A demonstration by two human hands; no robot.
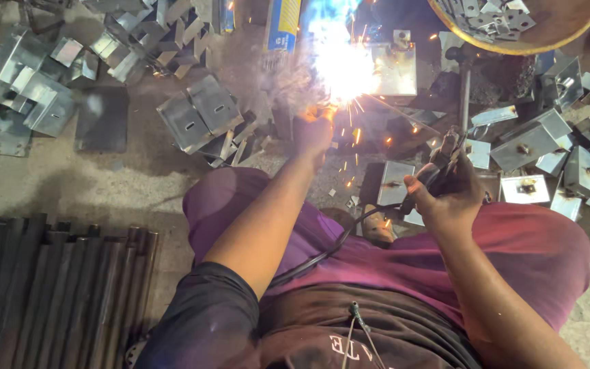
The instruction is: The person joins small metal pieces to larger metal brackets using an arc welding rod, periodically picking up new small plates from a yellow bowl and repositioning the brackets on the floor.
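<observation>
Just ahead of the left hand [313, 130], a white-blue welding arc [341, 65] burns and throws sparks over the floor [69, 184]. That hand is closed into a fist right at the edge of the glare; what it grips is washed out, so I cannot tell what it has hold of. The right hand [445, 195] is wrapped shut around a dark electrode holder [442, 160], its black cable [329, 249] running back across the lap between the two arms. Beside the arc, just beyond the left hand, lies a flat steel plate [394, 68], lit by the flash; the exact seam being joined is hidden in the brightness.

As a judgement of progress: the weld on this piece is under way, not finished, since the arc is live. To the right of the right hand lie folded metal brackets with small nuts or lugs on them [527, 184], which look like pieces already welded. Far to the left of the left hand is a heap of bent sheet brackets [199, 116] and another heap [29, 85] beyond it, seemingly waiting. A round pan of small metal parts [513, 24] sits well beyond the right hand. Near the left elbow lies a row of dark steel tubes [56, 294].
</observation>
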